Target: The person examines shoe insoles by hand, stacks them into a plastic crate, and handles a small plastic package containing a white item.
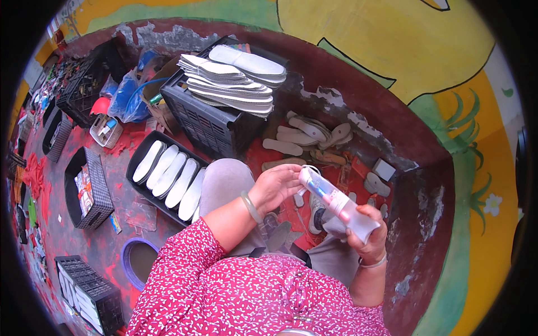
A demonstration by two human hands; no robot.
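A long, narrow, translucent plastic packet [338, 203] with blue and pink print is held slanting in front of my lap. What is inside it is unclear; a thin white loop shows at its upper end. My left hand [277, 186], with a pale bangle at the wrist, pinches that upper end between thumb and fingers. At the lower end, my right hand [370, 232] grips the packet, thumb on top and the other fingers partly hidden behind it. Beyond my left knee, a black tray [133, 168] holds a row of several white insoles [167, 170].
A tall black crate [204, 126] at the back carries stacked white insoles [232, 75]. Loose insoles [305, 134] lie on the red floor by the wall. To my left stand a patterned basket [98, 196], a purple-rimmed basin [128, 252] and a crate of insoles [103, 288].
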